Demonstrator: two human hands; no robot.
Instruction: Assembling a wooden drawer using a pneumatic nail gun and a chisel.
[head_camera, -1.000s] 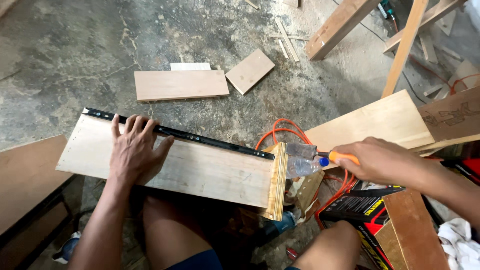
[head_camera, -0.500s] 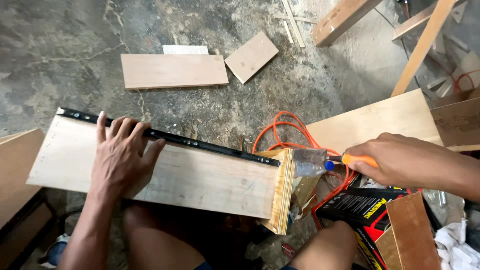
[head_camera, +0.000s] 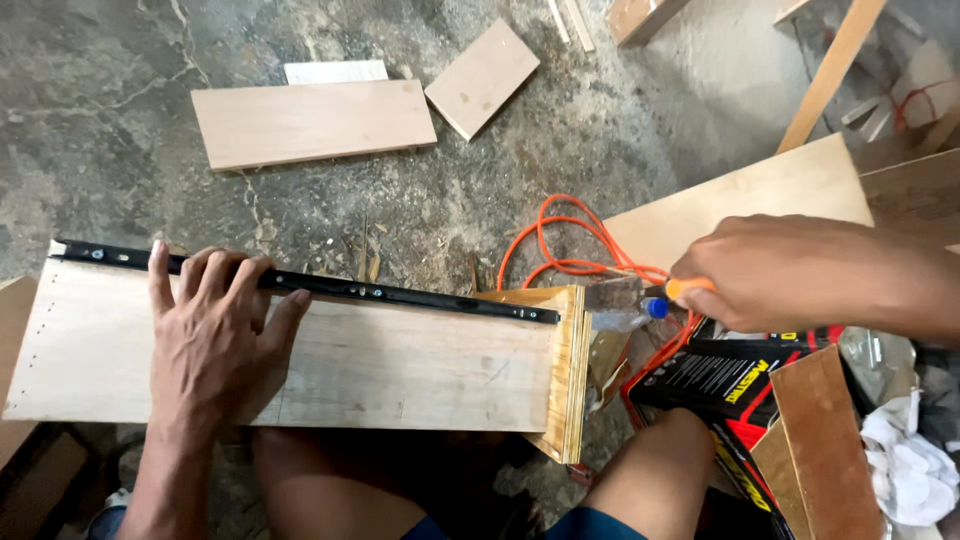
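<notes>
We see a plywood panel (head_camera: 400, 370) lying across the person's knees, a black slide rail (head_camera: 400, 293) fixed along its far edge. The left hand (head_camera: 215, 335) lies open and flat on the panel, fingers over the rail. The right hand (head_camera: 790, 270) is closed around an orange-handled tool (head_camera: 650, 297) at the panel's right end. An orange cord (head_camera: 570, 245) loops on the concrete floor (head_camera: 120, 60) beyond, near loose boards (head_camera: 310, 120).

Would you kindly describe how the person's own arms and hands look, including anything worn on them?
Both are bare: the left hand and right hand wear no gloves, rings or watch that show, and both forearms have no sleeves as far as the picture reaches. No markings are visible.
</notes>
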